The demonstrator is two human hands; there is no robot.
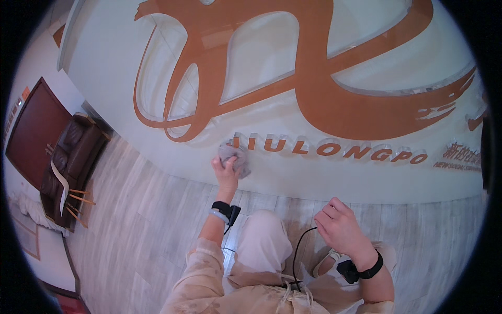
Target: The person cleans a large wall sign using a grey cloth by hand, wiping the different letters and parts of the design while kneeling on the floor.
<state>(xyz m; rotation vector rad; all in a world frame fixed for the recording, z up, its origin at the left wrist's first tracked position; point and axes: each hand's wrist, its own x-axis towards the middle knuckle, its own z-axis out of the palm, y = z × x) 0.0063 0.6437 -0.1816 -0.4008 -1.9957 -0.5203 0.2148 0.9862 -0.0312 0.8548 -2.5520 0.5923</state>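
Note:
My left hand point(227, 168) grips a crumpled grey cloth point(237, 155) against the first of the raised orange letters point(278, 145) on a white wall point(274, 176). Above the letters spreads a large orange brush-stroke emblem point(313, 90) with clear, thick edges. My right hand point(333, 221) is curled in front of my body, away from the wall. A thin black cable point(297, 247) runs up to its fingers from my waist; how firmly they hold it is hard to see. Each wrist wears a black strap with a small device.
Grey wood-look flooring point(149, 219) meets the wall's base. At the left are a brown leather sofa point(78, 153), a white chair with wooden legs point(60, 184) and a dark red door point(37, 129). Smaller raised lettering point(462, 155) is at the right.

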